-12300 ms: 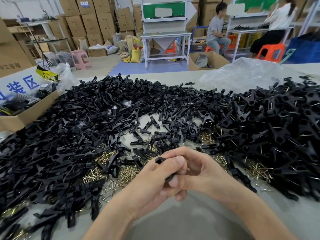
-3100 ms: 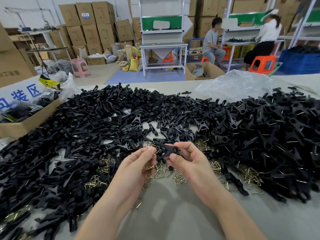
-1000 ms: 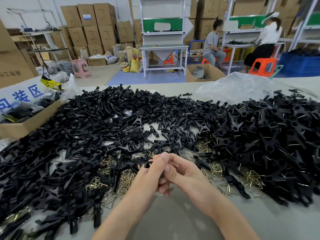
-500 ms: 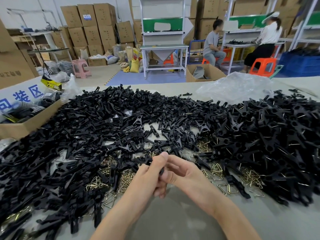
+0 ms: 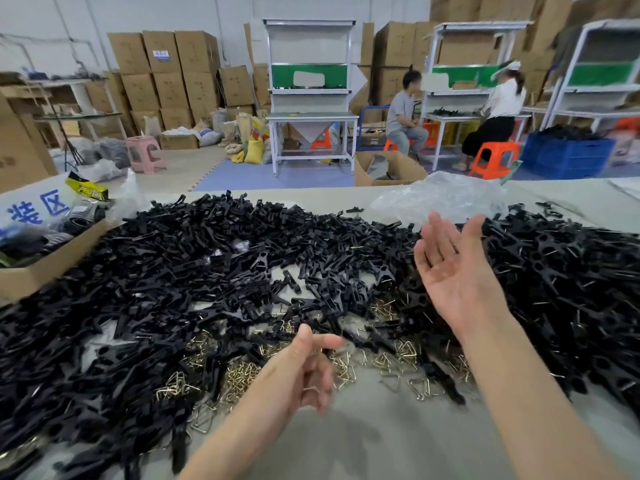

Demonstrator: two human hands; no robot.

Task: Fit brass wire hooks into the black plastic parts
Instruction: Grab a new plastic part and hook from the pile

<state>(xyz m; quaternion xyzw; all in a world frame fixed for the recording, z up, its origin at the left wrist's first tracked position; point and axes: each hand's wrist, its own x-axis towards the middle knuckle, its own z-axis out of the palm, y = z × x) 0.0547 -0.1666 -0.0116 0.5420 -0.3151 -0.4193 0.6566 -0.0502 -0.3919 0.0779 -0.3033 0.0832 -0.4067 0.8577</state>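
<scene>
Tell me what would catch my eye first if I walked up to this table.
A huge heap of black plastic parts sprawls across nearly the whole table. Along its near edge glints a scatter of brass wire hooks. The right hand, palm up and fingers spread, hangs over the heap's right side; the left hand hovers lower, by the hooks.

Bright, even, diffuse light; a soft shadow lies on the grey table under the forearms. Wide-angle distortion bends the edges. The left hand fingers and the background workers look blurred.
</scene>
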